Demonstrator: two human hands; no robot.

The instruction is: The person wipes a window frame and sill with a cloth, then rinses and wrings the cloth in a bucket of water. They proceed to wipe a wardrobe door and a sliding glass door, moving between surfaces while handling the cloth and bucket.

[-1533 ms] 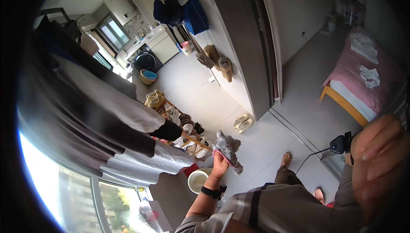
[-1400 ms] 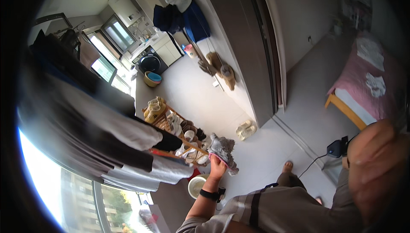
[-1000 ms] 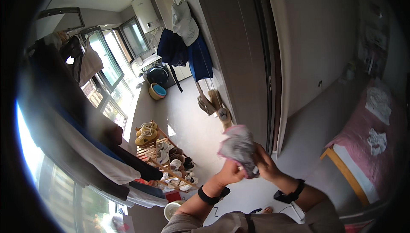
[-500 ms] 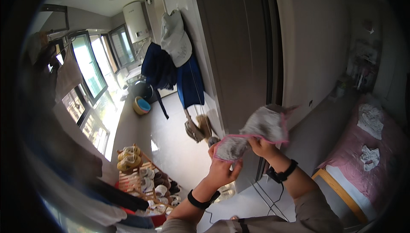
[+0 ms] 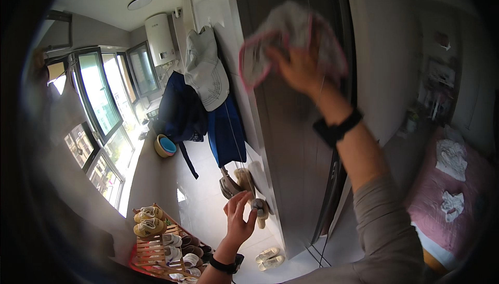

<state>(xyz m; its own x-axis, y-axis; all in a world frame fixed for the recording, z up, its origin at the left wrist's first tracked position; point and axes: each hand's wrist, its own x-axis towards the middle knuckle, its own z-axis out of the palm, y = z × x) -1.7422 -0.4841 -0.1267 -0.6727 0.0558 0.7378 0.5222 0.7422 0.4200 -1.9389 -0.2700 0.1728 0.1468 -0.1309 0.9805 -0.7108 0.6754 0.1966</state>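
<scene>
Raised in front of a dark brown door panel [image 5: 280, 143], my right hand [image 5: 299, 71] holds a grey-white cleaning cloth [image 5: 291, 21] with pink edging against the surface. The cloth is spread out and slightly blurred, with its pink-edged corners hanging to both sides of the hand. Lower down, my left hand [image 5: 240, 219] is open and holds nothing, its fingers bent and apart. It is nearest to the slippers [image 5: 258, 206] hanging by the wall beside the door. Both wrists wear black bands.
A white cap [image 5: 208, 71], a navy bag [image 5: 182, 110] and a blue bag [image 5: 227, 133] hang left of the panel. A wooden shoe rack [image 5: 150, 253] stands lower left, and pale shoes [image 5: 269, 259] lie on the floor. A pink-covered bed [image 5: 442, 211] is at right.
My right hand has carried the cloth up onto the door panel. My left hand has let go of the cloth and moved down and left.
</scene>
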